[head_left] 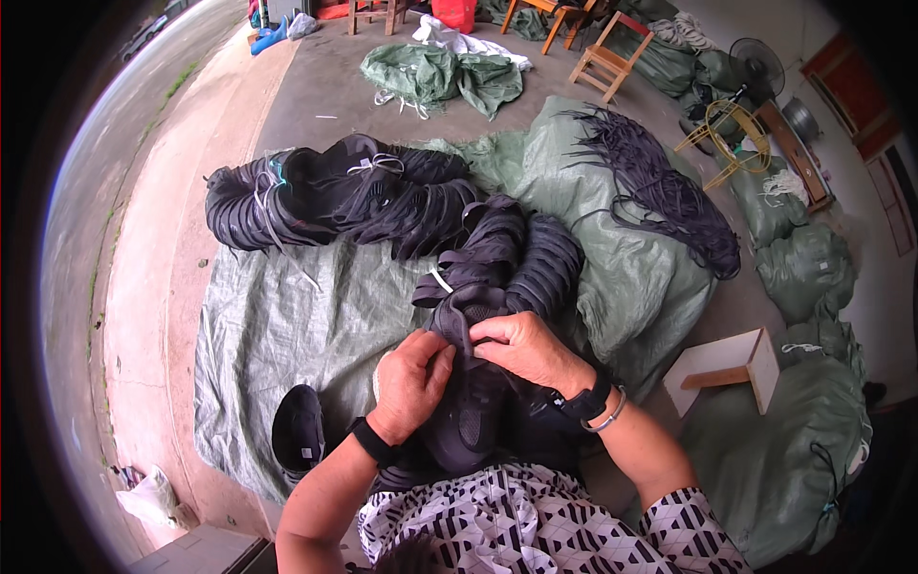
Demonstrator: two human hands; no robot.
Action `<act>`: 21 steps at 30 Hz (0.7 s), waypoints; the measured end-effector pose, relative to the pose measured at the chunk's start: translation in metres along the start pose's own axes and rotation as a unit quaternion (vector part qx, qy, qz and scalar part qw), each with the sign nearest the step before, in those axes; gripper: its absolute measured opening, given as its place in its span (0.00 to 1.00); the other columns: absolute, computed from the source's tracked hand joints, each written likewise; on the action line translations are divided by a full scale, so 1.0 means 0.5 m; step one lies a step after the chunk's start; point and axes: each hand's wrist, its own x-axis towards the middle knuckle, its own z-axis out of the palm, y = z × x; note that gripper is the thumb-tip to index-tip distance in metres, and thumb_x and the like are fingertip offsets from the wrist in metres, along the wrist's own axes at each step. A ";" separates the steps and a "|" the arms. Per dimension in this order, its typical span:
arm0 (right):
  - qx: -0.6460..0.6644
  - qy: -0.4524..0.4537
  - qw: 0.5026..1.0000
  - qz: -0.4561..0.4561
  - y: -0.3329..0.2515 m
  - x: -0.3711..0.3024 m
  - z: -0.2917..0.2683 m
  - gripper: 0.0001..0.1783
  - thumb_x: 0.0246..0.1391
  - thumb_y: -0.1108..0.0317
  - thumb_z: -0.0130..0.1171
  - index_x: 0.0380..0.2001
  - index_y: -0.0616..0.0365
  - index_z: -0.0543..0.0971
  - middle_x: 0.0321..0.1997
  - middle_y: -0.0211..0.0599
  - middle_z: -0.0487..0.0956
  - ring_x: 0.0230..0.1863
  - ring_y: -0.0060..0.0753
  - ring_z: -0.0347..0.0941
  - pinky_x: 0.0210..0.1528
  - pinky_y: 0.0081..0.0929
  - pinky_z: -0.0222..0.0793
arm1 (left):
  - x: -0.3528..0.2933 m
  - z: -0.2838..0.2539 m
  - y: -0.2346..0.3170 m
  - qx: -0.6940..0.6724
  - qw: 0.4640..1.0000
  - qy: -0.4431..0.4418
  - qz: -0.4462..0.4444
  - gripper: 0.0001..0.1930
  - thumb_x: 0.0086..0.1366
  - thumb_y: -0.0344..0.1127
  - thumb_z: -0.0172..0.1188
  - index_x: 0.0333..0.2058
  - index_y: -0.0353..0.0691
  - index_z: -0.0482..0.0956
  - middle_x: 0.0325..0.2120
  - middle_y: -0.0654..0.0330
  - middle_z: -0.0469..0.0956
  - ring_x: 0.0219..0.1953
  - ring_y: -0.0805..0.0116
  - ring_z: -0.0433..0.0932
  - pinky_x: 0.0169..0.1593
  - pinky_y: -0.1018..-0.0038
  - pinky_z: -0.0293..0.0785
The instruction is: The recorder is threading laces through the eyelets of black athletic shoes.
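A black shoe point(466, 421) lies in front of me, its toe toward my body and its opening away. My left hand point(413, 381) pinches at the left side of the shoe's upper, fingers closed. From the right, my right hand point(534, 354) has thumb and forefinger pinched together at the lacing area near the tongue; whether a thin lace is between them is too small to tell. Just beyond, a row of nested black shoes point(545, 263) reaches away from me. A single black shoe point(298, 430) stands by my left forearm.
Stacked black shoes point(287, 196) lie across the far side of a green woven sheet point(287, 316). A heap of dark laces point(669, 182) rests on green sacking at right. Beyond are a wooden chair point(612, 57), a yellow stool frame point(732, 139), a fan point(755, 64) and a white board box point(732, 364).
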 end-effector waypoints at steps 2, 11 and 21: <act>-0.016 0.004 1.000 -0.004 -0.011 -0.002 0.001 0.11 0.49 0.71 0.59 0.38 0.57 0.80 0.31 0.43 0.81 0.34 0.36 0.80 0.38 0.27 0.72 | 0.008 -0.007 0.011 0.072 0.997 -0.006 0.042 0.06 0.59 0.33 0.60 0.30 0.37 0.75 0.24 0.55 0.74 0.26 0.55 0.76 0.30 0.66 0.71; -0.082 0.032 0.996 0.003 -0.022 -0.004 0.012 0.09 0.48 0.67 0.60 0.35 0.54 0.81 0.29 0.41 0.80 0.32 0.41 0.79 0.36 0.30 0.72 | 0.051 -0.043 -0.048 -0.295 0.928 -0.177 -0.146 0.06 0.59 0.32 0.65 0.29 0.38 0.79 0.25 0.70 0.76 0.30 0.82 0.70 0.36 0.81 0.67; -0.071 0.002 0.997 0.010 -0.001 0.014 -0.004 0.04 0.48 0.74 0.60 0.29 0.60 0.79 0.21 0.33 0.78 0.24 0.17 0.73 0.29 0.21 0.68 | 0.088 -0.040 -0.053 -0.182 0.932 -0.269 -0.159 0.09 0.59 0.37 0.66 0.28 0.39 0.79 0.22 0.73 0.73 0.29 0.83 0.68 0.34 0.82 0.64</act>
